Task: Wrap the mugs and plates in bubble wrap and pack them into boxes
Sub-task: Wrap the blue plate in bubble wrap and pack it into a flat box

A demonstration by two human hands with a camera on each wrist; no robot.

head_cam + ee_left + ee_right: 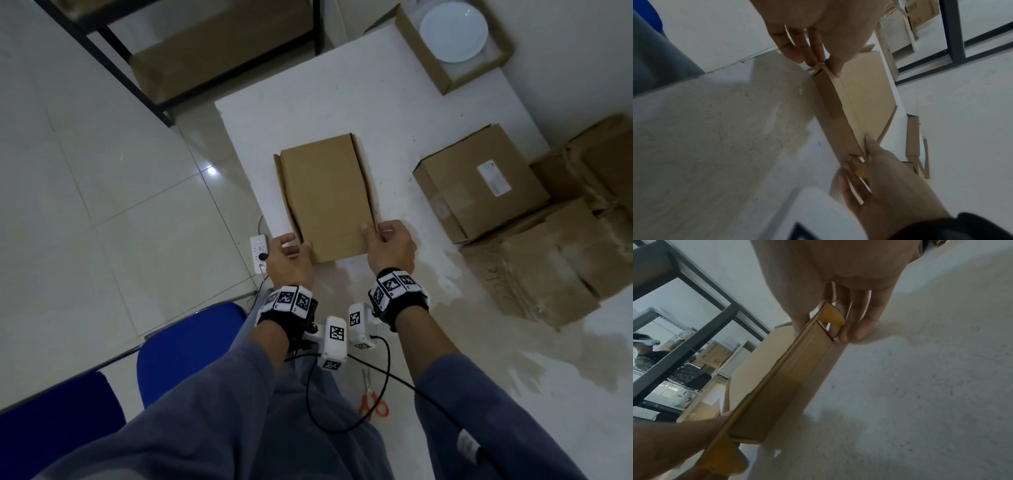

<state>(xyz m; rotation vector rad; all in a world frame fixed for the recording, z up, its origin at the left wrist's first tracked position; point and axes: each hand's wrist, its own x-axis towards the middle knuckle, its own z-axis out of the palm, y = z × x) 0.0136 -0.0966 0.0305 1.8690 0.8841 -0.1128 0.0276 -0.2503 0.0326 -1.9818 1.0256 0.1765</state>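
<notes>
closed box (327, 195) mid-table; plate (454, 29) in open box (479, 73) behind (far right); scissors (373, 399) nearest.

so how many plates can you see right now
1. A white plate lies in the open box at the table's far right corner. The box between the hands and the labelled one are shut, so more may be hidden.

Orange-handled scissors (372, 397) on white table (394, 113), power strip (259, 252), blue chair (185, 346), black shelf frame (113, 51)
</notes>
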